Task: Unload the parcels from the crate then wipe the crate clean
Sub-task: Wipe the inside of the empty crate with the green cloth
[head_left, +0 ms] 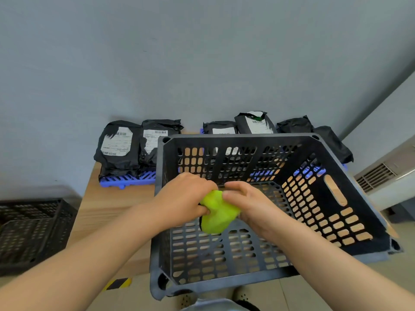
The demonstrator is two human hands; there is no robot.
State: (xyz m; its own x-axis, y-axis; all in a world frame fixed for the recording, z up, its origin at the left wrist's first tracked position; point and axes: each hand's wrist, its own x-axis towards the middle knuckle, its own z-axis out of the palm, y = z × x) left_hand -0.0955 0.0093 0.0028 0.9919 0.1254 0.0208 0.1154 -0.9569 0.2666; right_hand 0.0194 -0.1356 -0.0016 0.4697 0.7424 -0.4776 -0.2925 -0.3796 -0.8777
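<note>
Crate (235, 136): black slotted plastic, mouth up, on wooden table (107, 205), right of centre in view. Near rim hangs past the table's front edge at 6 o'clock.
Cloth (219, 215): yellow-green, bunched, held between both hands over the crate's interior, about 9 o'clock of the crate's centre, near the left wall. Contact with the crate floor: cannot tell.
Left hand (186, 198): fingers curled round the cloth's left end, gripping it.
Right hand (251, 205): thumb and fingers pinch the cloth's top right edge; fingertips nearly meet the left hand's.
Parcels (119, 147): black poly bags with white labels, all outside the crate. Two stand side by side at 10 o'clock of the crate. At least four more sit in a row behind the far wall, 12 to 2 o'clock, partly hidden by the rim.
Blue pallet (128, 179): slatted, under the two left parcels, touching the crate's left wall.
Second crate (29, 230): black, on the floor at 9 o'clock, below the table's left edge.
Vent unit (381, 176): white, louvred, at 3 o'clock against the wall.
Hazard tape (118, 283): yellow-black strip at 7 o'clock, by the table's front edge.
</note>
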